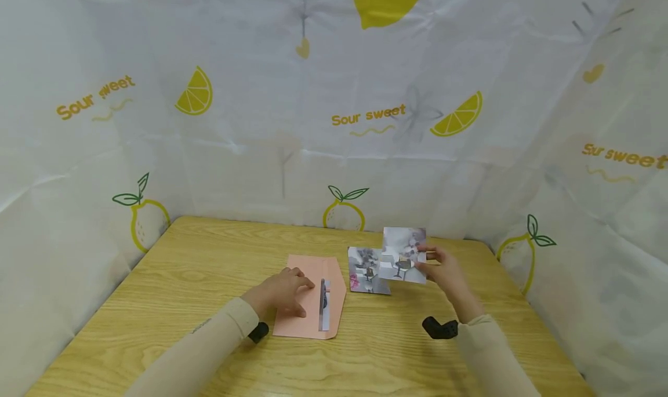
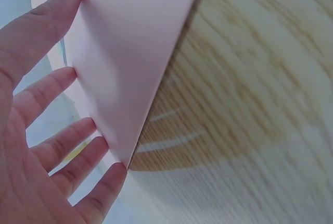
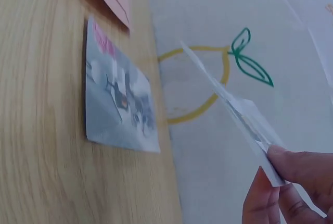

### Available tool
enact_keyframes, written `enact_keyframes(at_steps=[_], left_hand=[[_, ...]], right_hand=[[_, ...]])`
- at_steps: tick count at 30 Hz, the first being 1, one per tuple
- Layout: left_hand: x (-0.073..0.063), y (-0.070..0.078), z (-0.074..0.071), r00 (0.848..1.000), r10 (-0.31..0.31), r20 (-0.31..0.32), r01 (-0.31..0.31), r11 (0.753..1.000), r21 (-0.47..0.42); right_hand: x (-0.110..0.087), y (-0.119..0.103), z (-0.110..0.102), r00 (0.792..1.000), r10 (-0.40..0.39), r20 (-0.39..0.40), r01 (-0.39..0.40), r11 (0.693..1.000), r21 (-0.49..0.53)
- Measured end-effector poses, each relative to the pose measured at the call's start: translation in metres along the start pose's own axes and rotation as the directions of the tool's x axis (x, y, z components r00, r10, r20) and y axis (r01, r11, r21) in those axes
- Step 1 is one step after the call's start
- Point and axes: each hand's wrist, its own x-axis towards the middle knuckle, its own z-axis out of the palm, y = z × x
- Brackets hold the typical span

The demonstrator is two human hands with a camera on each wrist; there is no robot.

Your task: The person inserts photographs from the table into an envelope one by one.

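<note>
There are two hands (image 1: 282, 290) (image 1: 443, 270), one envelope (image 1: 309, 325), at least two cards (image 1: 399, 247) (image 1: 363, 276), one table (image 1: 370, 356) and two wrist devices (image 1: 259, 332) (image 1: 439, 328).

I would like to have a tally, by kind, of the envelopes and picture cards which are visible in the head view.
Envelopes: 1 (pink envelope)
Picture cards: 3 (first card on the table; second card in the right hand; third card partly visible at the envelope)
Total: 4

it's kinda looking like a makeshift booth (image 1: 563, 107), lemon-print sheets (image 1: 250, 124) are hanging on three sides, a wood-grain table (image 1: 214, 258) is sitting inside
</note>
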Motion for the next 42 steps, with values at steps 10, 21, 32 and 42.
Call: enact_keyframes(at_steps=[10,21,32,42], left_hand=[[0.002,-0.002,0.001,1.000,0.002,0.002,-0.002,1.000,0.011],[0.001,-0.002,0.000,1.000,0.011,-0.006,-0.011,1.000,0.006],[0.002,-0.003,0.001,1.000,0.004,-0.002,-0.004,1.000,0.014],[0.001,-0.004,0.001,1.000,0.011,-0.010,-0.011,1.000,0.014]], right_hand=[[-0.013,-0.012,0.050,0.997,-0.058,0.047,0.049,0.984,0.169],[-0.019,-0.004,0.106,1.000,-0.011,0.011,0.010,0.991,0.136],[-0.028,-0.007,0.122,0.996,-0.083,-0.042,0.083,0.997,-0.013],[-0.037,-0.007,0.125,0.998,-0.065,0.018,0.065,0.998,-0.012]])
